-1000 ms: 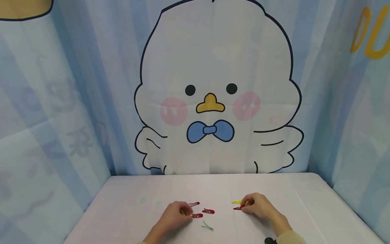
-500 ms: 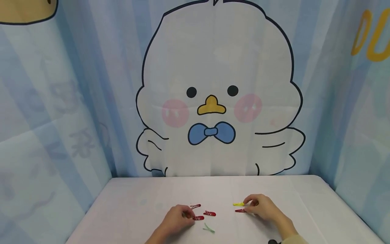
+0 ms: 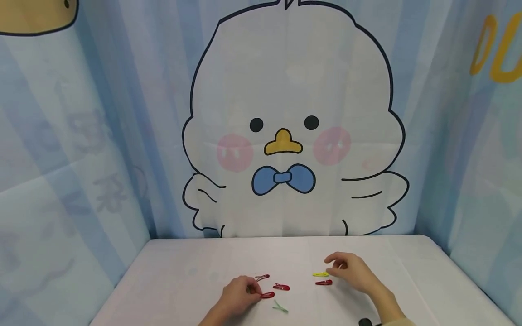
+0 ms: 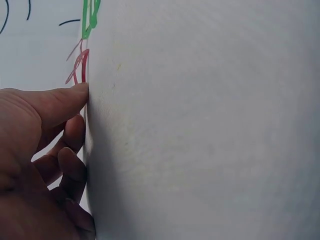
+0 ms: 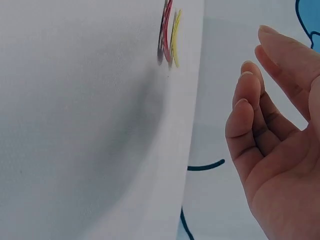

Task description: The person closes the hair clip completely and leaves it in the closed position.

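Observation:
On the table, my left hand (image 3: 240, 295) pinches one end of a red hair clip (image 3: 267, 295). In the left wrist view that hand's thumb (image 4: 75, 97) meets the end of a red clip, and a green hair clip (image 4: 91, 20) lies beyond. Two more red clips, one at the back (image 3: 262, 276) and one to the right (image 3: 281, 287), lie close by, as does the green hair clip (image 3: 280, 307). My right hand (image 3: 352, 271) is raised off the table, fingers loosely bent and holding nothing. Beside it lie a yellow hair clip (image 3: 321, 274) and a red hair clip (image 3: 324, 282).
A white-covered table (image 3: 195, 253) carries the clips. Behind it hangs a blue and white curtain (image 3: 163, 113) with a cartoon duck. A small black round object (image 3: 364, 322) shows at the bottom edge by my right sleeve.
My right hand has let go of the red clip beside the yellow one and lifted away. The left hand stays at its red clip. The head view has shifted slightly.

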`<state>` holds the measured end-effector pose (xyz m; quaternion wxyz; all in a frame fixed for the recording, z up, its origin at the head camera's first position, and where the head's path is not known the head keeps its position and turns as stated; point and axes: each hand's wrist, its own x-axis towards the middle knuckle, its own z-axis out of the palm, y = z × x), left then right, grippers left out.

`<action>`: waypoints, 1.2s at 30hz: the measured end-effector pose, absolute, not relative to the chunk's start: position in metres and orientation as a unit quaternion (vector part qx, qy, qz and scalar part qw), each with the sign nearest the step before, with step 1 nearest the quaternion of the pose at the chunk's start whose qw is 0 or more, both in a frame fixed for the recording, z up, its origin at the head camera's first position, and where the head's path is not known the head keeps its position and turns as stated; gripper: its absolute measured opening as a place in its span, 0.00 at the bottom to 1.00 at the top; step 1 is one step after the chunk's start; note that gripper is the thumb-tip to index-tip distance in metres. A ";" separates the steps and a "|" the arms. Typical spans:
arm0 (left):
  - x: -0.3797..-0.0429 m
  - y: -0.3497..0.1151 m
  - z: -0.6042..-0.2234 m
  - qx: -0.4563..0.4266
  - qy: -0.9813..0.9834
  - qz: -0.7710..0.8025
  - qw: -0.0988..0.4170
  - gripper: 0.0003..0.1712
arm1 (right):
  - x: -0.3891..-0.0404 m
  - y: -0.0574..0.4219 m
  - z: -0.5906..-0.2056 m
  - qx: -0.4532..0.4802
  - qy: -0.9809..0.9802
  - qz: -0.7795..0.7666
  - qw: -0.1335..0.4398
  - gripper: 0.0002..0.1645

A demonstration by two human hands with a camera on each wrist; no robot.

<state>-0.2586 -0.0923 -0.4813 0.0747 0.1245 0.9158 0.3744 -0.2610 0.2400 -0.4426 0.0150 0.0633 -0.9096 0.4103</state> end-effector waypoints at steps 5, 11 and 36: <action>-0.257 -0.093 -0.483 0.130 0.918 0.365 0.083 0.07 | -0.257 0.236 -0.438 0.066 -0.907 0.415 0.023 0.12; -0.258 -0.096 -0.483 0.138 0.900 0.399 0.107 0.06 | -0.254 0.233 -0.433 0.052 -0.909 0.413 0.029 0.13; -0.255 -0.112 -0.469 0.143 0.848 0.505 0.078 0.02 | -0.244 0.218 -0.424 0.062 -0.895 0.439 0.049 0.11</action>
